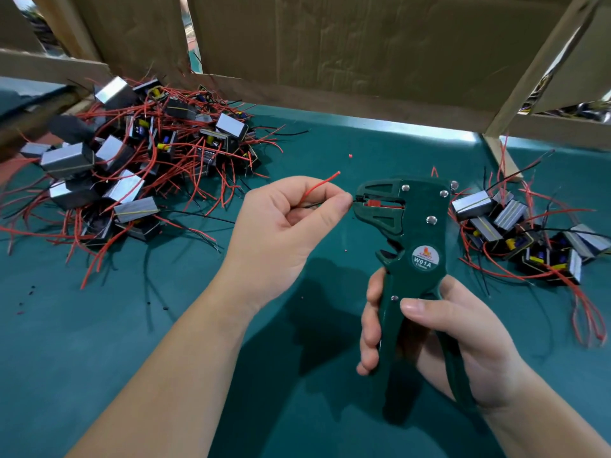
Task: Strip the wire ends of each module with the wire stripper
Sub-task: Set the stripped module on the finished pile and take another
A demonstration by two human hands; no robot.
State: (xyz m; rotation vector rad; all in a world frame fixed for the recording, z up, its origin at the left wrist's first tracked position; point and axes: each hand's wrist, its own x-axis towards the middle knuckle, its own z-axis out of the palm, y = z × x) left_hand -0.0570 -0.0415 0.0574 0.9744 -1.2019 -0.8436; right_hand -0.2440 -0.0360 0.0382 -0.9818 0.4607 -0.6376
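Note:
My right hand [439,338] grips the handles of a dark green wire stripper [413,246], held upright with its jaws pointing left. My left hand [284,226] pinches a thin black wire [310,204] between thumb and forefinger, and the wire's tip sits in the stripper's jaws. A red wire [322,185] sticks up and to the right out of the same hand. The module these wires belong to is hidden behind my left hand.
A big pile of modules with red and black wires [132,166] lies at the left on the green mat [132,325]. A smaller pile of modules [522,233] lies at the right. Cardboard walls [330,44] and wooden strips close off the back. Small bits of insulation dot the mat.

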